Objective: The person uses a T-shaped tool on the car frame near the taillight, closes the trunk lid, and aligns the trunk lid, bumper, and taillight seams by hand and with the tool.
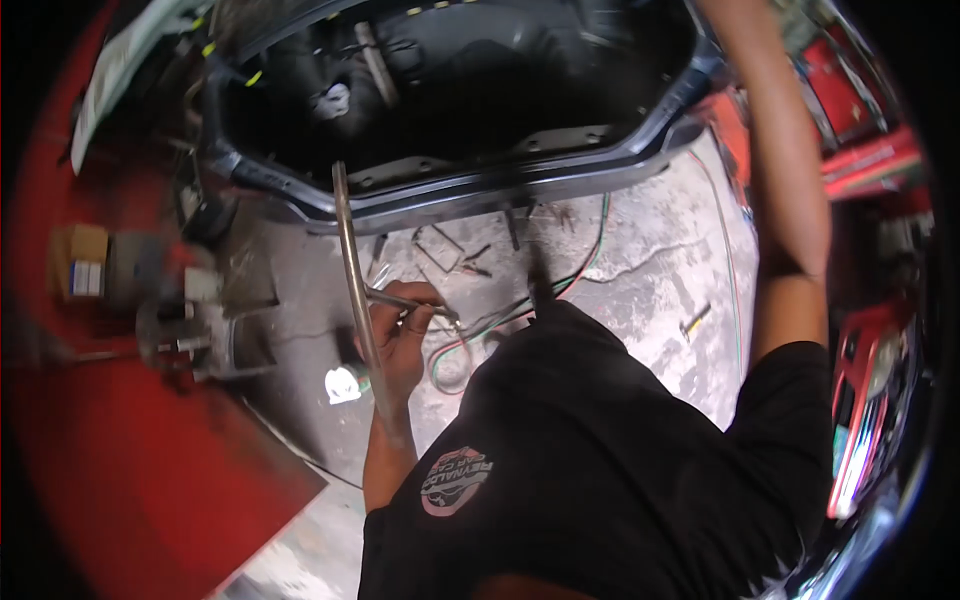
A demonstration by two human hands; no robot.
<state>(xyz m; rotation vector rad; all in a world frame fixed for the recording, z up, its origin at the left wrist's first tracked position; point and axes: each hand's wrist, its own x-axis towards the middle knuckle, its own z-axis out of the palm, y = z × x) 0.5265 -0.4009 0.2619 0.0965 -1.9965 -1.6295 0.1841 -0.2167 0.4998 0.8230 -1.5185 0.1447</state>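
Metal bar [352, 258] in left hand [402, 340] overlaps car body's rim [480, 203], near hoses [578, 281].

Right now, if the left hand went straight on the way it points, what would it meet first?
The left hand would probably meet the car's dark rim first, though their relative heights are unclear.

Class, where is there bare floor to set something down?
Concrete floor looks bare between the hoses and yellow-marked tool, and, lower left, beside the red panel. It is crowded around the left hand and metal bar, near hose loops.
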